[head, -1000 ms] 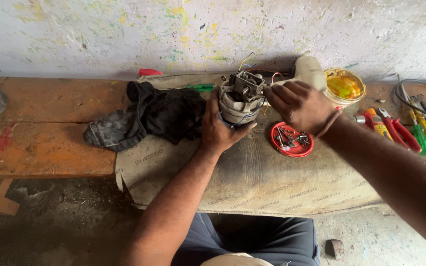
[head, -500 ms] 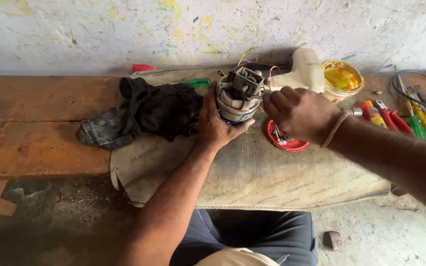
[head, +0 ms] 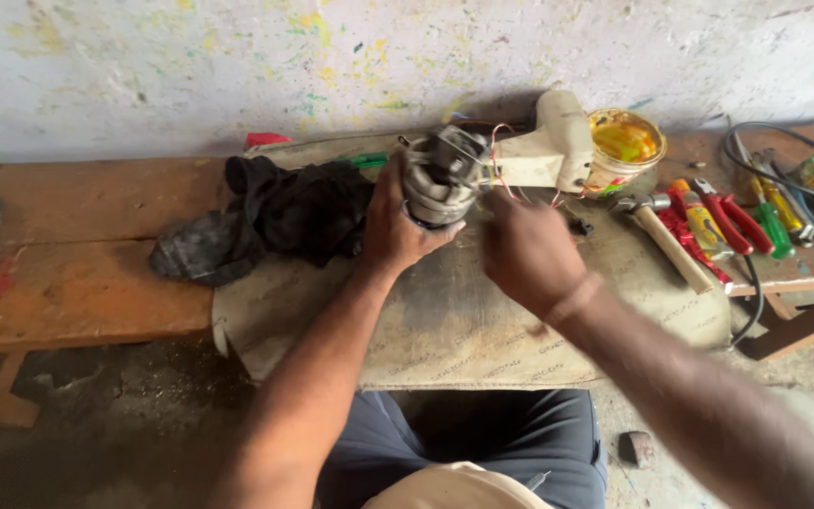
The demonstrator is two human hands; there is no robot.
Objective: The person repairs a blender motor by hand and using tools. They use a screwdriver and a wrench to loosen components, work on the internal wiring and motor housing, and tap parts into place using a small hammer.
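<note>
The left hand (head: 398,221) grips one motor (head: 437,177), fingers wrapped around it. The right hand (head: 529,250) hovers beside it, blurred; its finger spread cannot be told. One hammer (head: 657,226) lies nearby.

The blurred right hand (head: 528,253) hides the red dish.
</note>
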